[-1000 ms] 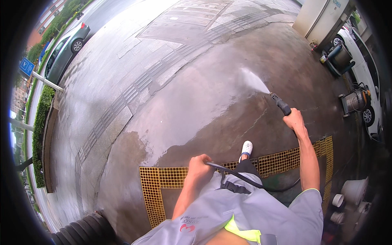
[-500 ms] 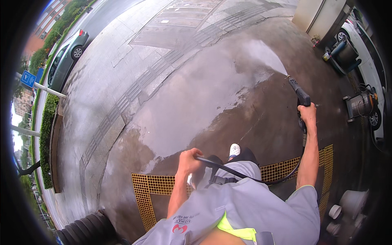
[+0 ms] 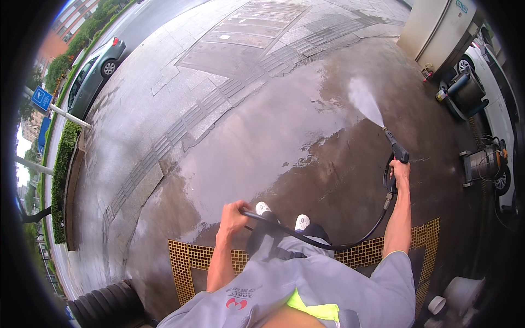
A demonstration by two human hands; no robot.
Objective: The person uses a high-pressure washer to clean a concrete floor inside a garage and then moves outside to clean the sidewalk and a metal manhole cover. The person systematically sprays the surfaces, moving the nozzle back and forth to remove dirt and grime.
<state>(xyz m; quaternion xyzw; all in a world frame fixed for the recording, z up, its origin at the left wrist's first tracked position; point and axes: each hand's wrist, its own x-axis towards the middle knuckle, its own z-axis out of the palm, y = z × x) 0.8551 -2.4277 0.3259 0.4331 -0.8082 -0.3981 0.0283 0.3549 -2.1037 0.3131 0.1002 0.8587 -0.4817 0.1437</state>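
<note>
My right hand (image 3: 400, 170) is wrapped round the grip of a black pressure washer gun (image 3: 396, 144), held out ahead and to the right. A white fan of water (image 3: 365, 101) sprays from its nozzle toward the far pavement. From the bottom of the gun a black hose (image 3: 354, 245) droops in a curve across the front of my body. My left hand (image 3: 234, 216) is closed round this hose at the left, near waist height. Wet brown ground (image 3: 328, 180) lies beneath, with a shiny film of water on it.
Yellow grating (image 3: 205, 257) runs across the ground by my feet. At right stand a dark wheeled machine (image 3: 464, 94), a second machine (image 3: 481, 164) and a white car (image 3: 500, 82). Stacked tires (image 3: 106, 306) are at lower left. Beyond are a signpost (image 3: 68, 115), hedge (image 3: 64, 180) and green car (image 3: 95, 76).
The gun and my right hand have come lower and slightly left in view. My left hand has shifted left with the hose. Both my shoes now show ahead of the grating.
</note>
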